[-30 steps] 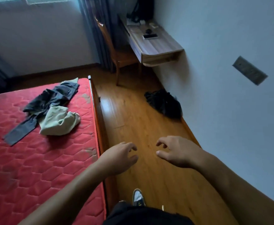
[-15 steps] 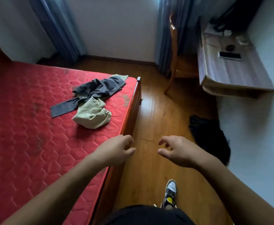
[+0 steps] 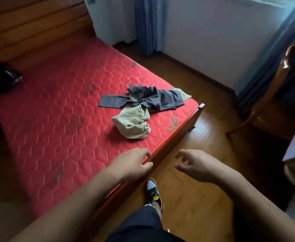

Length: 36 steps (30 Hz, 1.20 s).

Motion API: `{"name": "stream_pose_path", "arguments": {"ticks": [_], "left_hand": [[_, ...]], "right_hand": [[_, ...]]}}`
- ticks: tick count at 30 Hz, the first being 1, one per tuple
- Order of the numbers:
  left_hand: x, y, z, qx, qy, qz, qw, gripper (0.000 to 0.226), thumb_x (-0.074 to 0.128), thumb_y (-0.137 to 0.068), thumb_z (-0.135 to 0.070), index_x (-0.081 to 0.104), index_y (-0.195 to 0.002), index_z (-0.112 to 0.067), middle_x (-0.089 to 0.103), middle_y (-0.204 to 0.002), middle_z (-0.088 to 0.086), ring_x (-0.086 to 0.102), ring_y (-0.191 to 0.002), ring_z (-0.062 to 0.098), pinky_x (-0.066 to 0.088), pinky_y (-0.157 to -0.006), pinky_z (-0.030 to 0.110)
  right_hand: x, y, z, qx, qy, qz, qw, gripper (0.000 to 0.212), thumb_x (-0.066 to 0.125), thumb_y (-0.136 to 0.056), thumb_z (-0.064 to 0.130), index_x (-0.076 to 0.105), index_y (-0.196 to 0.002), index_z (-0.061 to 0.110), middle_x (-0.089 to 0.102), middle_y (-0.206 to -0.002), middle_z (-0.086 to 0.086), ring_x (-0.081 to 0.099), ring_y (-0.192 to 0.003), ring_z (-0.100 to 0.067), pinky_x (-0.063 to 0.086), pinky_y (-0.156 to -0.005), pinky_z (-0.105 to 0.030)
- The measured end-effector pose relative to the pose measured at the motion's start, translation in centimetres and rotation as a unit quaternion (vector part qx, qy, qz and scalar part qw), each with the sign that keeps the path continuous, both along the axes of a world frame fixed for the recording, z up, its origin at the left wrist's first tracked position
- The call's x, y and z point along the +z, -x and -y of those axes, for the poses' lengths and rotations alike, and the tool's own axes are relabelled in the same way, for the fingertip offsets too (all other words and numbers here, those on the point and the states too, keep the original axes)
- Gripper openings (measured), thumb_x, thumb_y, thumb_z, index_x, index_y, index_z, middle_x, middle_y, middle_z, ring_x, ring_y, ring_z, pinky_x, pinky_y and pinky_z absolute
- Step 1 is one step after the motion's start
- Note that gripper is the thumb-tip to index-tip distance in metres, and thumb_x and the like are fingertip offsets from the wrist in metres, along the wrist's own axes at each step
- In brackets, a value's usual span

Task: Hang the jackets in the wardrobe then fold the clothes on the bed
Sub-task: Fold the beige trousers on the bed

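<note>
Head view | step: probably folding, not yet begun | left hand [image 3: 131, 165] and right hand [image 3: 197, 165] empty, fingers loosely curled, at bed [image 3: 56, 119] side edge | grey garment [image 3: 152, 98] and beige garment [image 3: 132, 123] heaped near foot corner | next: reach, spread one flat

Clothes [image 3: 139, 105] on bed [image 3: 56, 119]

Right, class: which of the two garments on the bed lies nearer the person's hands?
The pale green bundle; the dark grey garment lies spread out beyond it, towards the bed's far corner.
</note>
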<state>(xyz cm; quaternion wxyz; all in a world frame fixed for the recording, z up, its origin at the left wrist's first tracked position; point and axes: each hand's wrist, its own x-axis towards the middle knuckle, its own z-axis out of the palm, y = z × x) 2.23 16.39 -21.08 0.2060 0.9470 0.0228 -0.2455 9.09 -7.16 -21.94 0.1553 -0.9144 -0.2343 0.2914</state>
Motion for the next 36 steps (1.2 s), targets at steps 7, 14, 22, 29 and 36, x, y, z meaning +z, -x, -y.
{"name": "stream_pose_path", "arguments": {"ticks": [7, 14, 22, 29, 36], "left_hand": [[-2.1, -8.5, -5.0, 0.066, 0.017, -0.019, 0.998, 0.041, 0.054, -0.093, -0.049, 0.057, -0.130, -0.033, 0.060, -0.132, -0.005, 0.059, -0.117, 0.017, 0.048, -0.099, 0.037], [-2.9, -15.1, -9.1, 0.104, 0.010, -0.019, 0.994, 0.040, 0.050, -0.092, -0.050, 0.055, -0.129, -0.033, 0.057, -0.129, -0.006, 0.058, -0.117, 0.020, 0.049, -0.098, 0.041], [-6.0, -18.6, -11.6, 0.196, 0.016, -0.043, 0.979, 0.040, 0.050, -0.095, -0.044, 0.054, -0.133, -0.030, 0.056, -0.125, -0.002, 0.058, -0.112, 0.023, 0.047, -0.092, 0.037], [-8.8, -23.6, -11.7, 0.278, 0.004, -0.090, 0.956, 0.038, 0.049, -0.095, -0.044, 0.054, -0.130, -0.031, 0.055, -0.127, 0.000, 0.058, -0.115, 0.028, 0.050, -0.093, 0.043], [-15.2, -27.8, -11.9, 0.341, 0.005, -0.144, 0.929, 0.034, 0.050, -0.093, -0.043, 0.054, -0.124, -0.029, 0.054, -0.121, 0.000, 0.059, -0.110, 0.027, 0.051, -0.085, 0.042]], "right_hand": [[0.1, -11.1, -6.3, 0.081, 0.012, -0.001, 0.997, 0.028, 0.058, -0.095, 0.045, 0.063, -0.118, 0.031, 0.067, -0.111, 0.008, 0.063, -0.097, -0.012, 0.057, -0.084, -0.036], [0.0, -19.5, -12.8, 0.148, 0.032, -0.008, 0.988, 0.038, 0.057, -0.097, 0.046, 0.058, -0.131, 0.027, 0.067, -0.124, 0.000, 0.064, -0.109, -0.020, 0.053, -0.092, -0.037], [-4.3, -27.1, -18.6, 0.253, 0.075, -0.038, 0.964, 0.040, 0.057, -0.098, 0.041, 0.057, -0.134, 0.023, 0.067, -0.127, -0.005, 0.063, -0.115, -0.024, 0.053, -0.092, -0.038], [-9.3, -33.7, -22.0, 0.347, 0.098, -0.054, 0.931, 0.040, 0.056, -0.096, 0.046, 0.059, -0.130, 0.025, 0.069, -0.120, -0.005, 0.065, -0.109, -0.026, 0.055, -0.088, -0.039], [-15.8, -40.3, -24.2, 0.414, 0.108, -0.057, 0.902, 0.040, 0.056, -0.096, 0.043, 0.058, -0.131, 0.023, 0.066, -0.122, -0.006, 0.064, -0.109, -0.027, 0.050, -0.079, -0.034]]}}
